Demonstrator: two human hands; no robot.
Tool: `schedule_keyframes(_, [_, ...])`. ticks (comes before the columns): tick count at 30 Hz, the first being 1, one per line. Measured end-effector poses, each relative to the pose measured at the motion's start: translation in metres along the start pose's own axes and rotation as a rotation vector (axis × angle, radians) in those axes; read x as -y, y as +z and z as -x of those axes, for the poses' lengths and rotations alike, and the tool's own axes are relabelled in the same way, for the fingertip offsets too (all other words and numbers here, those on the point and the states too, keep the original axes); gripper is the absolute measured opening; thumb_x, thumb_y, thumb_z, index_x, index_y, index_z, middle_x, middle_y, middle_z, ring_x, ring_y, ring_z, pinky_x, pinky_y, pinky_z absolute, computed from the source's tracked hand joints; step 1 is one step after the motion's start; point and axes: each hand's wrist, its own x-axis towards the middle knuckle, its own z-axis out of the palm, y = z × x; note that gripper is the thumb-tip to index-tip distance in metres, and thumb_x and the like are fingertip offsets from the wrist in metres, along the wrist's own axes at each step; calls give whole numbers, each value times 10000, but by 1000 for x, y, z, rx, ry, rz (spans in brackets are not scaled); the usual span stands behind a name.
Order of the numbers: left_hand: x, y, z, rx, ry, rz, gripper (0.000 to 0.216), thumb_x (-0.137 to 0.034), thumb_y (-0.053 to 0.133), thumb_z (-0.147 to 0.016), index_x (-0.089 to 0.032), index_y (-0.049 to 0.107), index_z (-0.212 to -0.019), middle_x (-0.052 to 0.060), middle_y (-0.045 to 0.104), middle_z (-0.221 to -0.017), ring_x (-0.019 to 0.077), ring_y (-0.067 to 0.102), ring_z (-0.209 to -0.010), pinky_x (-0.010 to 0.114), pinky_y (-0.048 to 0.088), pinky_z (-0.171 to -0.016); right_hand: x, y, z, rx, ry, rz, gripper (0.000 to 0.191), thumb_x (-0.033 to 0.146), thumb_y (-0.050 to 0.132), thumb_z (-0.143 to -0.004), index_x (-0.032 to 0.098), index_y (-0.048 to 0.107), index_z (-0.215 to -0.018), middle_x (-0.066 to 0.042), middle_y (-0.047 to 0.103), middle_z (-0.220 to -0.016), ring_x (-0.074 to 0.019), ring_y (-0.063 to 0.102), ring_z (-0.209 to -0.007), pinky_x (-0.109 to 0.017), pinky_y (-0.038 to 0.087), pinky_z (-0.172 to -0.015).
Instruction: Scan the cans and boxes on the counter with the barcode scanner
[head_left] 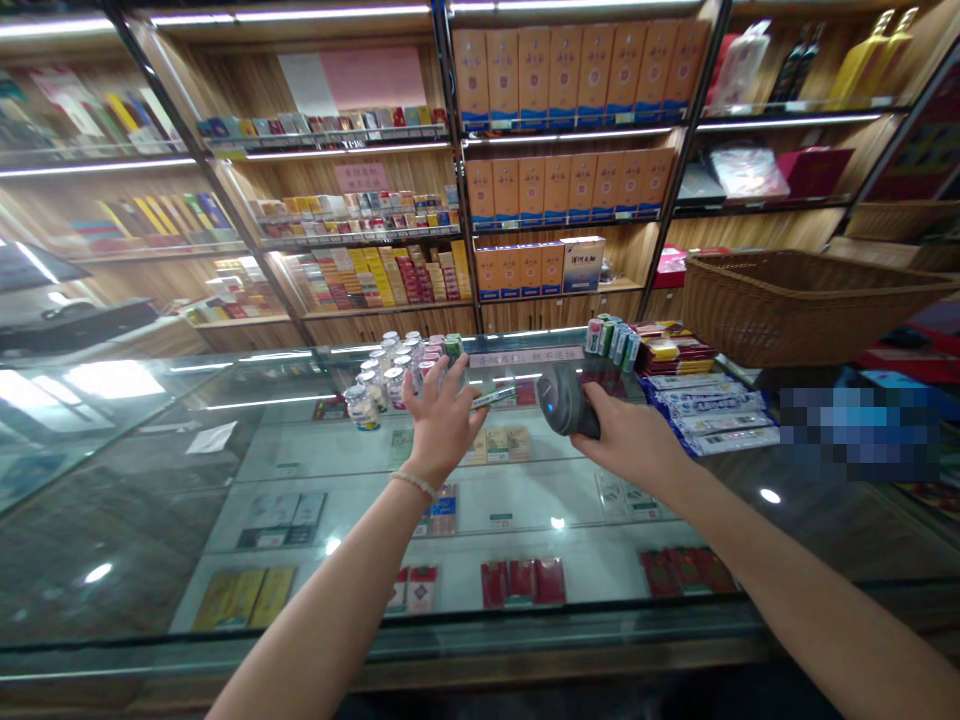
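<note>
The two hands are apart above the glass counter (600, 625). The right hand (630, 435) is clamped around the grip of a dark handheld scanner (553, 400), its head turned toward 9 o'clock. The left hand (441, 425) has its fingers spread; a slim green-and-white pack (496, 396) is at its thumb tip, near the scanner at 9 o'clock. Whether the thumb and fingers clamp the pack cannot be determined. White-capped bottles (364, 408) stand at 10 o'clock from the left hand. Blue-and-white packets (720, 410) lie at 3 o'clock from the right hand, and a wicker basket (795, 315) sits at 2 o'clock.
</note>
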Motion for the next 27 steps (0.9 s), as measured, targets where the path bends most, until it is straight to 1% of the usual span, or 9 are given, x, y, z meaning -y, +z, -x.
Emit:
schedule_keyframes(3, [0,0,0,-8,2,13,94,-303,758,-843,-267,711,-917,68,567,-1551,366,428,-1483,705,44,-1260,-4,3,-2,-36,-34,52,376,389,547,-904,196,529,-1226,-124,765,-1164,-308,753,-974,-311,410,-637])
schedule_keyframes(5, [0,0,-1,-3,-1,8,98,-307,763,-842,-264,716,-917,72,566,-1552,370,426,-1485,703,49,-1258,-6,4,-3,-51,-46,79,348,384,548,-905,198,531,-1199,-119,762,-1170,-303,752,-985,-309,413,-632])
schedule_keyframes(8, [0,1,-1,12,-12,-10,111,-319,772,-840,-261,723,-921,75,561,-1557,374,416,-1493,694,55,-1257,-9,6,-5,-52,-57,106,350,384,546,-916,197,526,-1211,-116,760,-1166,-309,751,-1000,-316,427,-632])
schedule_keyframes(14, [1,0,-1,17,-22,-28,131,-347,780,-848,-262,732,-935,78,571,-1547,379,415,-1493,694,78,-1244,-16,9,-10,3,-41,115,363,397,543,-945,183,524,-1237,-133,733,-1192,-308,736,-1044,-337,489,-688])
schedule_keyframes(17, [1,-1,-1,10,-30,-19,122,-336,781,-844,-266,735,-933,71,570,-1548,376,415,-1492,686,66,-1249,-23,14,-14,47,-28,118,338,372,538,-955,169,530,-1225,-153,707,-1215,-315,713,-1094,-362,517,-756])
schedule_keyframes(21, [0,-1,-2,8,-39,-7,118,-327,780,-840,-265,738,-932,74,579,-1539,378,424,-1484,682,37,-1254,-34,23,-18,88,-28,128,347,342,559,-955,150,527,-1242,-168,671,-1246,-317,687,-1131,-379,525,-853])
schedule_keyframes(27, [1,1,-1,8,-32,-5,116,-324,776,-844,-271,736,-939,70,574,-1543,377,410,-1491,691,34,-1249,-45,31,-22,143,-54,118,406,408,592,-973,143,523,-1273,-174,637,-1261,-336,672,-1150,-397,534,-882])
